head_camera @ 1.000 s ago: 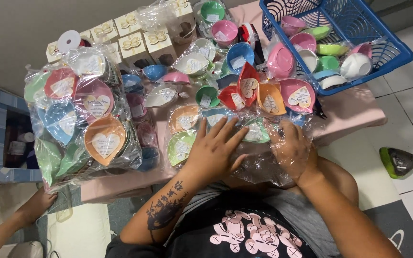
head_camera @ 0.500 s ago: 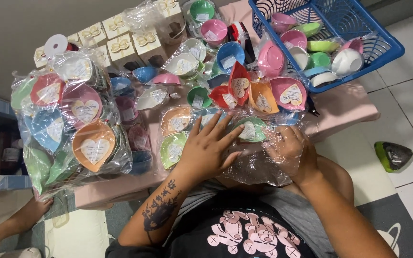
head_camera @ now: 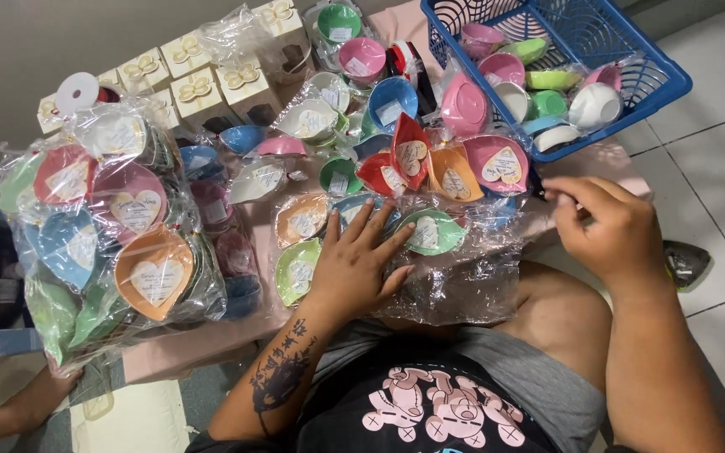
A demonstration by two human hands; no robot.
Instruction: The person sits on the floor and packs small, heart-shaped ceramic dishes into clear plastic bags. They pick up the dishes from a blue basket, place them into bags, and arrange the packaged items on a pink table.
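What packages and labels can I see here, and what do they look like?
Big clear plastic bag of coloured bowls: table's left.
Cream cardboard boxes with bow motifs: far edge.
Heart-shaped white labels: on wrapped bowls, centre.
Clear plastic bag: under left hand.
Blue plastic basket: top right, holding bowls.

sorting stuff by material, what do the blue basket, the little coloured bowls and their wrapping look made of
Blue basket: likely moulded plastic, with a lattice wall and even colour. Little coloured bowls: probably glossy plastic or melamine, smooth with bright solid colours; cannot tell which. Wrapping: thin clear plastic film, crinkled and shiny, under the left hand.
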